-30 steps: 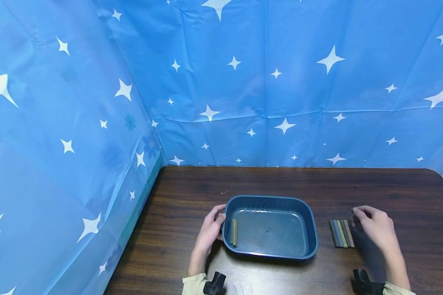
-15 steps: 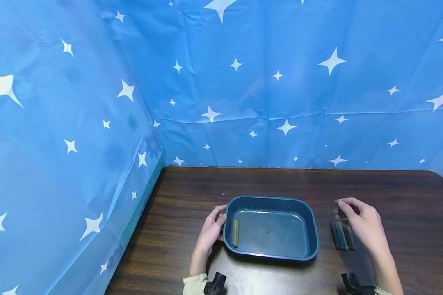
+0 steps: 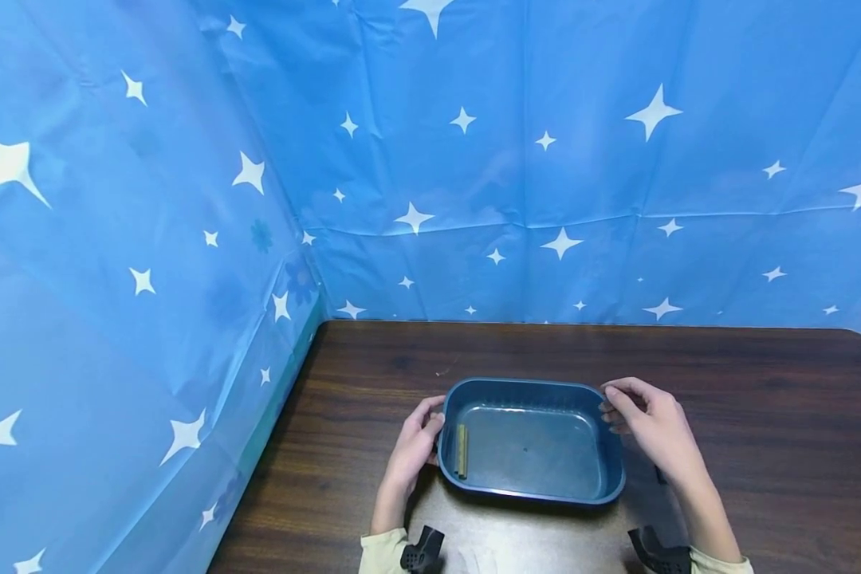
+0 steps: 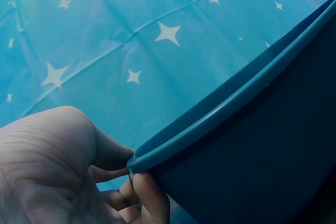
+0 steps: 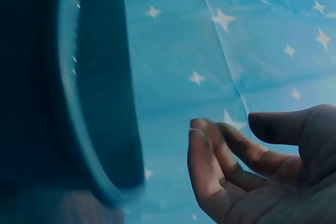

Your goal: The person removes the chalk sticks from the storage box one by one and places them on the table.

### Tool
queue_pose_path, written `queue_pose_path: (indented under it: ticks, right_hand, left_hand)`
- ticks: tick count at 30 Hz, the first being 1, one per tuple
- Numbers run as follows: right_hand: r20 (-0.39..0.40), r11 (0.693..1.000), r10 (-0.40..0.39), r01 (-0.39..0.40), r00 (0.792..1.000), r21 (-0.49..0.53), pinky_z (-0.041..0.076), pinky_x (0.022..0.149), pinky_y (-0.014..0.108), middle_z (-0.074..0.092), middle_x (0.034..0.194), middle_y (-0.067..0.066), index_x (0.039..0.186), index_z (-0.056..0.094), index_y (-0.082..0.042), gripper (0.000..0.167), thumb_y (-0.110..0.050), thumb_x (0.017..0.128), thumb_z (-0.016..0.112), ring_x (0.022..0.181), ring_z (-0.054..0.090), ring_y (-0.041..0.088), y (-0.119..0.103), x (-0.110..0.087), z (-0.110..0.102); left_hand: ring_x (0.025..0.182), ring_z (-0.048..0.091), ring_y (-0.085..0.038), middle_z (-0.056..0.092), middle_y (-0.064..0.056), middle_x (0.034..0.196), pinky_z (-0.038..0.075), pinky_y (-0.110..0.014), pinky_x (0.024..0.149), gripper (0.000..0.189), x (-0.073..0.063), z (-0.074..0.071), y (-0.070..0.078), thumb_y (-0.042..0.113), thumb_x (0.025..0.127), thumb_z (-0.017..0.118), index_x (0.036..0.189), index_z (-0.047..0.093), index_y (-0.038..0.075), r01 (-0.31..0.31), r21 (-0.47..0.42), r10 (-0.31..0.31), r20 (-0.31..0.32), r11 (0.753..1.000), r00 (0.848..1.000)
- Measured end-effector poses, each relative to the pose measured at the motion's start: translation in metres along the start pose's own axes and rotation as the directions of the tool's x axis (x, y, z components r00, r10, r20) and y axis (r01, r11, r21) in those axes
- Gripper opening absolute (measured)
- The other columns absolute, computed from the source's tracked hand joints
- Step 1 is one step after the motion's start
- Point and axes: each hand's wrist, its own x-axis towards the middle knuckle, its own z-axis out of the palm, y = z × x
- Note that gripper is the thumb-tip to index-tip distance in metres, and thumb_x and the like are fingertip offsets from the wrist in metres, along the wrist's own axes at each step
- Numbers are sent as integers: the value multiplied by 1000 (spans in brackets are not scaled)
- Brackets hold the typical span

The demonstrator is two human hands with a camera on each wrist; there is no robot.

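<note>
- Done, by the look of it: at least one yellowish stick [image 3: 462, 452] lies inside the blue tray [image 3: 545, 458], lengthwise along its left end; a darker edge beside it may be a second, but the count cannot be told.
- Left, probably: much of the tray floor is bare, so the work looks nearer its start than its end. A dark sliver [image 3: 661, 476] peeks from behind the right forearm [image 3: 706, 510] on the tabletop [image 3: 789, 414] – what it belongs to, and how much more is hidden there, cannot be told.
- The left hand [image 3: 405, 454] grips the tray at its left end: the thumb [image 4: 113, 148] lies against the rim and the fingers [image 4: 152, 198] bend beneath it, clamped on the edge.
- The right hand [image 3: 649, 418] is at the tray's far right corner, fingers bent, thumb near the index finger. The right wrist view shows its fingers clear of the tray wall, with no stick visible – whether something thin is pinched there, I cannot tell.
</note>
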Motion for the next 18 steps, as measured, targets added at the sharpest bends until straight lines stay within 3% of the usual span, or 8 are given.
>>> queue_pose_path:
  ticks: [8,18]
  right_hand:
    - [88,995,-9,0,996,98,63,76,42,64,115,27,138,53,10,40,-16,108,56,99,69,38,1,6,33]
    - [171,991,43,-64,984,119,63,75,46,66,118,27,140,52,9,41,-14,106,57,98,71,36,-3,10,77]
  left_hand:
    - [69,56,-16,58,-15,103,49,-24,44,41,-1,0,1,11,106,47,145,51,-2,1,10,-1,-6,1000,1000]
    - [67,53,-15,56,-12,98,45,-22,44,41,0,-1,1,9,105,48,143,53,-3,-9,14,9,-5,1000,1000]
